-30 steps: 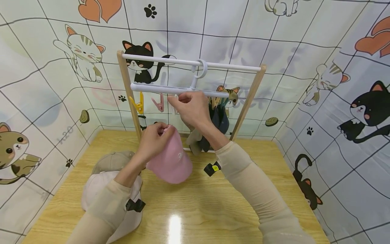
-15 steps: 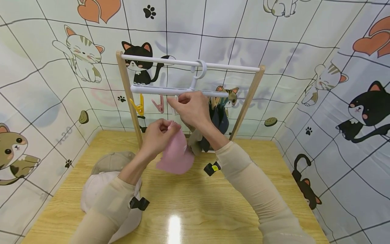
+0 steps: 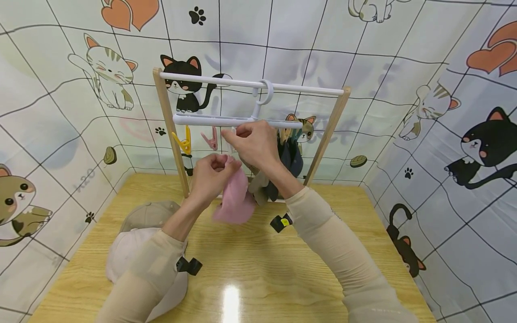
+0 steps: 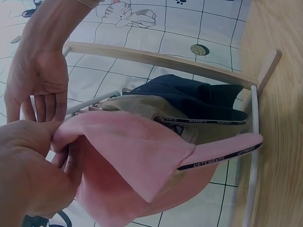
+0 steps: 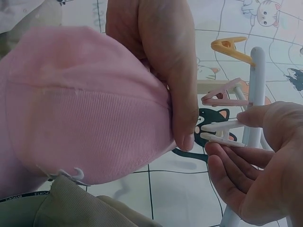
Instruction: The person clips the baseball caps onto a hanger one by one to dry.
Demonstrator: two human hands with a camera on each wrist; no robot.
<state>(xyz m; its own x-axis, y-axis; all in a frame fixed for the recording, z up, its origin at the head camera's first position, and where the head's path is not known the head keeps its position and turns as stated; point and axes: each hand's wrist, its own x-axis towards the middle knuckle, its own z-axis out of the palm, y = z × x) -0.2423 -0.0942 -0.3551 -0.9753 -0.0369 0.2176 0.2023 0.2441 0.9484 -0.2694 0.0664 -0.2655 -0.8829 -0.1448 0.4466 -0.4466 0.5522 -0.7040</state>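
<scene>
I'm watching the person's left hand (image 3: 214, 177), fingers pinching the pink cap (image 3: 235, 202) | cap is hanging at 6 o'clock from the white clip (image 5: 220, 126) | right hand (image 3: 256, 143), fingers squeezing that clip beneath the hanger (image 3: 214, 120) | pale cap (image 3: 129, 244) is lying on the surface (image 3: 291, 269), 8 o'clock from the pink one

A yellow wood-grain tabletop (image 3: 282, 273) stretches before me to a far wall of white sheeting with black grid lines (image 3: 242, 58). The left wall (image 3: 40, 98) and right wall (image 3: 456, 233) match it, a black-and-white cartoon cat (image 3: 486, 143) on the right one. A white streak of reflected light (image 3: 231, 303) gleams on the near tabletop.
</scene>
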